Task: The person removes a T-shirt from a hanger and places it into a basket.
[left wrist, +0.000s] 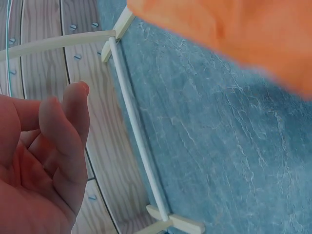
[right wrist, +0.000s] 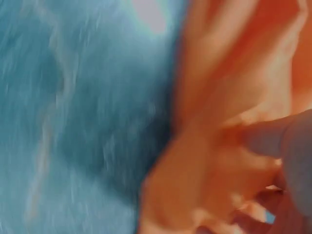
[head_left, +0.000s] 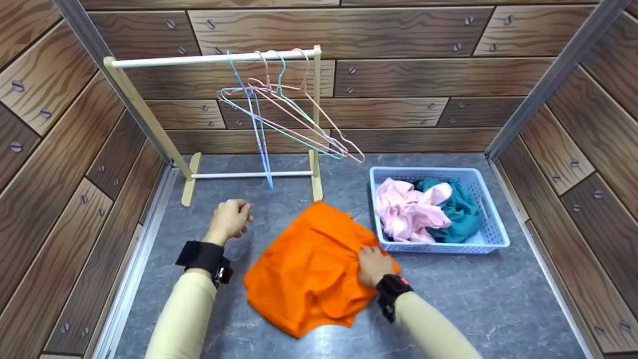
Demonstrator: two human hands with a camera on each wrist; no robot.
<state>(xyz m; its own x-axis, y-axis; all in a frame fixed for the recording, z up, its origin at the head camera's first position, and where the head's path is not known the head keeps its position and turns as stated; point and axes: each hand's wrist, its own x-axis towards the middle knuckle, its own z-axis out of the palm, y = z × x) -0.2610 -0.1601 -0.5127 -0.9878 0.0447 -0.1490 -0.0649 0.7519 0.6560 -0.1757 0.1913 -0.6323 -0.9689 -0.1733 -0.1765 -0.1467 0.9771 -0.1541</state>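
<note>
Right hand [head_left: 373,264] bunches the orange cloth's [head_left: 309,269] edge; left hand [head_left: 230,218] loosely curled, empty.

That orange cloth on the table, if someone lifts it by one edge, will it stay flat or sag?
Probably sag: the orange cloth lies crumpled in soft folds and bunches where the right hand pinches it. It likely weighs little, being thin fabric. Pushed, it would probably wrinkle rather than slide whole over the grey tabletop.
</note>
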